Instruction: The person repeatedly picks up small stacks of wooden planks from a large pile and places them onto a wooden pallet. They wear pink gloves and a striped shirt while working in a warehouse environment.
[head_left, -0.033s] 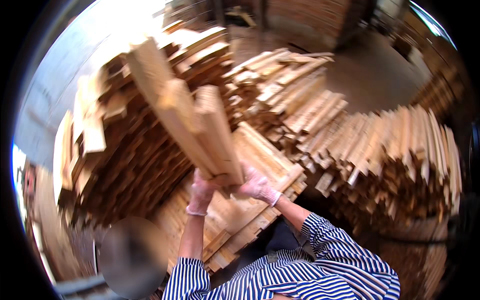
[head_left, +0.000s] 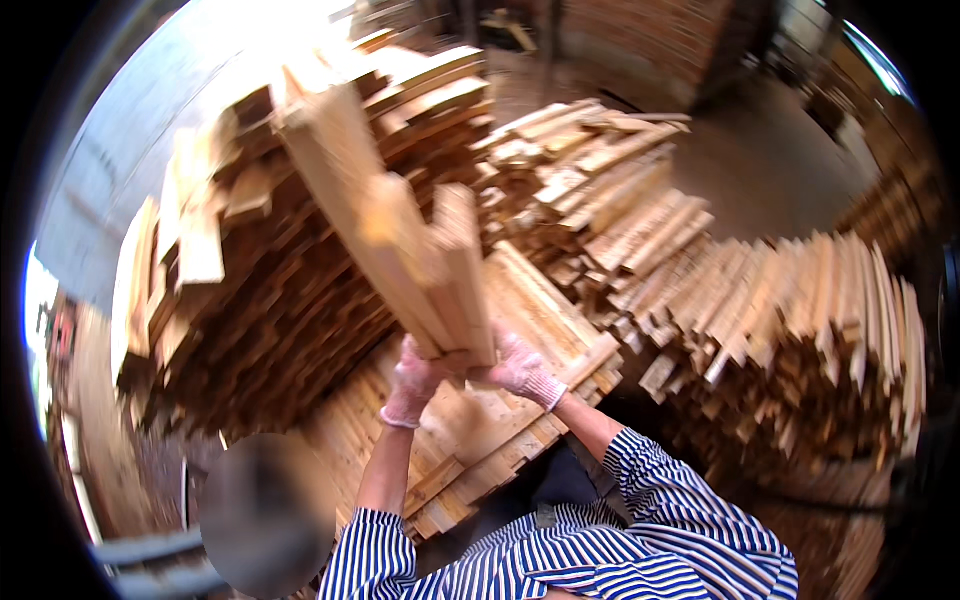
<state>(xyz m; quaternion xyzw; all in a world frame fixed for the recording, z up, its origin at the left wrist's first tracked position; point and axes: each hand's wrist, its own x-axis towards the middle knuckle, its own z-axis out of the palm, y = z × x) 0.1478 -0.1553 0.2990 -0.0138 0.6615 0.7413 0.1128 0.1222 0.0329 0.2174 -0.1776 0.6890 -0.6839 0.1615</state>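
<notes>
"So, what are the fingers doing?"

"Both sets are clamped on a bundle of boards, the left hand on the left side of its near end, the right hand on the right side; some fingertips are hidden by the wood"

"How does the bundle sit?"

"It slants up and away from the fingers, toward their left, with its far ends uneven and a bit blurred"

"And close around them?"

"Striped sleeves on the near side of the fingers, and below the fingers a low stack of planks, layered at its near edge"

"Further out?"

"Left of the fingers, a tall lumber stack; ahead and slightly right, a loose pile of sticks; farther right, a long row of slats, packed side by side"

"And farthest?"

"Past those piles, ahead and right of the fingers, grey floor, then a brick wall"
</notes>
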